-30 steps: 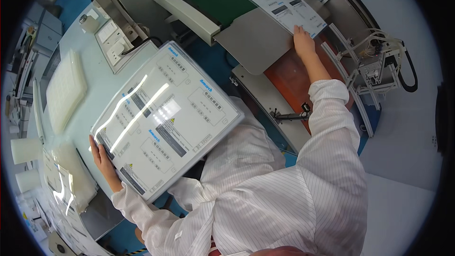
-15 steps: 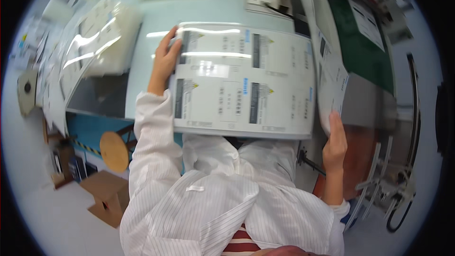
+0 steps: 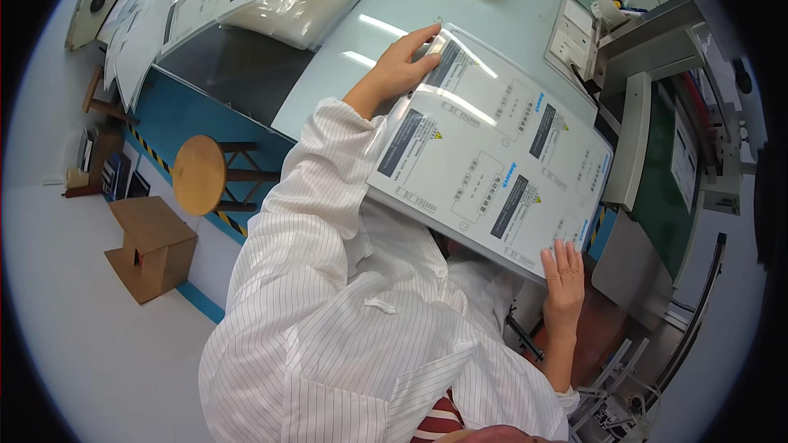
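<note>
A stack of clear-coated printed panel sheets (image 3: 492,166), white with dark blocks and yellow warning triangles, lies in front of me and overhangs the near edge of the table. At its upper left corner my left hand (image 3: 396,74) rests with fingers stretched along the edge and the thumb apart. My right hand (image 3: 565,289) lies at the lower right corner, its fingers straight and touching the top sheet. Neither hand's fingers are wrapped round anything.
Beyond the stack is a pale glass tabletop (image 3: 447,12). Plastic-wrapped sheets (image 3: 287,8) lie at the far left, and a machine with a green bed (image 3: 663,189) stands right. A wooden stool (image 3: 199,174) and a cardboard box (image 3: 156,238) are on the floor at left.
My right hand has brought the raised sheet from the right down onto the stack. The view has turned, so the stack appears slanted. My left hand stays at the upper left corner.
</note>
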Available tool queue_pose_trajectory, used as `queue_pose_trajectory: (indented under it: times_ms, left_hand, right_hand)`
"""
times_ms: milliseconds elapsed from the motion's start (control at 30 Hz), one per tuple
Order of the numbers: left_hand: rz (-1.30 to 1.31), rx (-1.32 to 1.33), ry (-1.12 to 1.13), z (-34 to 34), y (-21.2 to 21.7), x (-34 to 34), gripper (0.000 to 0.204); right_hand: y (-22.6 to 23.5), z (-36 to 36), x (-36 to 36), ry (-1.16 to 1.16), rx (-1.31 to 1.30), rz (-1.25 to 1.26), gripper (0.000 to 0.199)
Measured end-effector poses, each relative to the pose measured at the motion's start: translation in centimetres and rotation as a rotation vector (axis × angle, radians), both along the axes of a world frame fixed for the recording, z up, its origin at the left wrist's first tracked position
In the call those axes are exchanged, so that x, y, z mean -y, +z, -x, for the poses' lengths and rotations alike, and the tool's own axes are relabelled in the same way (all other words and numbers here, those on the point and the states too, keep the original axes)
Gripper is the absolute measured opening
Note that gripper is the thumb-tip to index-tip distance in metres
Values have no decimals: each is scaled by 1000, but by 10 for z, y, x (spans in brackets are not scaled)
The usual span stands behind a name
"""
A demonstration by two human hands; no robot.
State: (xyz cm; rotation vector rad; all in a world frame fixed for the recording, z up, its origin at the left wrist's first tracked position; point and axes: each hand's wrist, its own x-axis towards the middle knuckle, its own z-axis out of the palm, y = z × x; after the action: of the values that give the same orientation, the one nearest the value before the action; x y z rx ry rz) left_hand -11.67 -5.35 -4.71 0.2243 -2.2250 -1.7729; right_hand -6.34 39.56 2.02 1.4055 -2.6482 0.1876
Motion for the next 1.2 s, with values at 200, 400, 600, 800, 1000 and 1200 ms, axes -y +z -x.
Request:
queue_pose_trajectory:
  times_ms: [200,400,600,800,1000,1200]
  left_hand:
    - [145,-63,-7,3,-14,6,56]
    - [370,-176,84,2,-15,8,54]
    - [-419,-309,336,-2,15,48,51]
    - [-797,-543,639,4,44,83,33]
    - [-608,-527,692,0,35,65,22]
    - [-619,-515,531,-35,39,44,17]
  right_hand:
    - [1,0,0,-11,14,-39,44]
    - [4,-8,2,-17,126,-37,46]
    - [-2,-12,5,-30,202,47,49]
    - [-10,-16,9,-71,203,99,46]
    - [-10,-18,14,-109,209,119,44]
    - [-14,-18,12,-125,217,120,44]
